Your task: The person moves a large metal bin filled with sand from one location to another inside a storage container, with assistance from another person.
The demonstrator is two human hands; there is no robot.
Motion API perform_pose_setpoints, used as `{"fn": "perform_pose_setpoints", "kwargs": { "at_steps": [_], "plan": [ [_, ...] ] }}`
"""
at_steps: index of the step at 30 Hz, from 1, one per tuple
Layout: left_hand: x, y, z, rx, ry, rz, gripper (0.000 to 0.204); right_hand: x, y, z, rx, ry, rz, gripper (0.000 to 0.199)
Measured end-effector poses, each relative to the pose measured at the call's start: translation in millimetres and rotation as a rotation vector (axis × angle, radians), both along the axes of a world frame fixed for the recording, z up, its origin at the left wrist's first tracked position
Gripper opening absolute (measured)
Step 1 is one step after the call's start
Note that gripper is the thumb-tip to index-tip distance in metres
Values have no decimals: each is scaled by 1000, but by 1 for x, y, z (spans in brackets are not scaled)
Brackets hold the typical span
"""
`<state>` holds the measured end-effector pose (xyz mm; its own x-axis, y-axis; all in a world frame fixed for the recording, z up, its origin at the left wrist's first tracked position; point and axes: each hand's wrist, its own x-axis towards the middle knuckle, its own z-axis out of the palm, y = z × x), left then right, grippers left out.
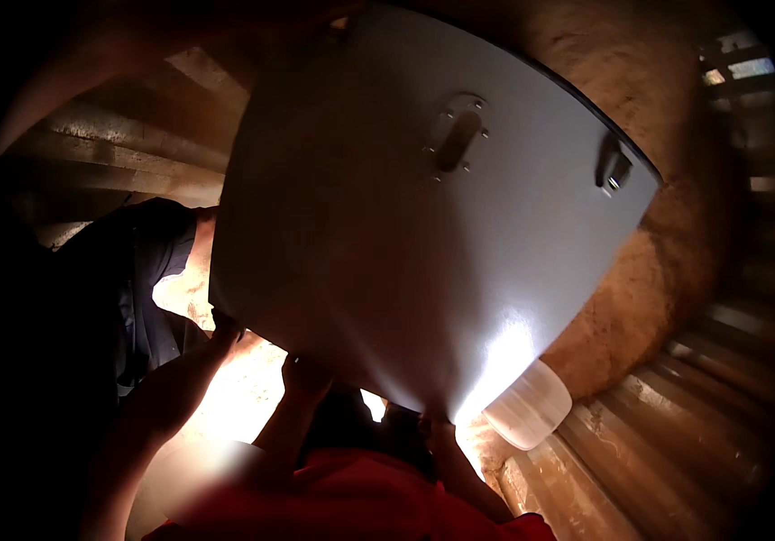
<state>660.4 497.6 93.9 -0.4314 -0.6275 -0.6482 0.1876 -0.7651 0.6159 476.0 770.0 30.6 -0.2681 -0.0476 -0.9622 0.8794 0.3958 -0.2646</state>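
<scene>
A large flat grey panel (387, 243) with two metal fittings (455, 140) fills the middle of the view and is tilted. My left hand (225, 329) comes up from the lower left on a bare forearm and grips the panel's lower left edge. My right hand is not visible. A person in a red shirt (351, 496) stands just below and holds the panel's lower edge with one hand (302, 370) and another (437, 428). Bright light glares under the panel.
A person in a dark shirt (148, 252) stands at the left behind the panel. A white ribbed plastic container (527, 406) sits by the panel's lower corner. Corrugated metal sheets (658, 442) lie at the lower right, and an earthen wall (667, 270) rises behind. A dim arm (45, 99) crosses the upper left.
</scene>
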Motion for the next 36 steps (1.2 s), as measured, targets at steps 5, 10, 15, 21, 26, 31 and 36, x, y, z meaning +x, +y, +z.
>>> {"fn": "perform_pose_setpoints", "kwargs": {
  "at_steps": [5,10,15,21,26,31,36],
  "plan": [
    [1,-1,-6,607,649,551,50,-5,-12,1,18,-65,30,36],
    [8,5,-15,524,591,462,49,9,14,-22,-27,-66,-68,29],
    [15,8,-28,466,573,491,49,4,0,-19,-17,-66,-4,19],
    [-10,-7,-84,-332,-70,98,49,1,26,-39,-78,-105,25,15],
    [-11,-9,-119,-277,-306,-184,49,3,47,-41,-80,31,294,25],
    [-3,-5,-146,-200,-393,-362,49,-5,10,8,-123,354,772,33],
    [14,0,-165,-160,-467,-396,49,-12,23,-4,13,-12,254,34]
  ]
}}
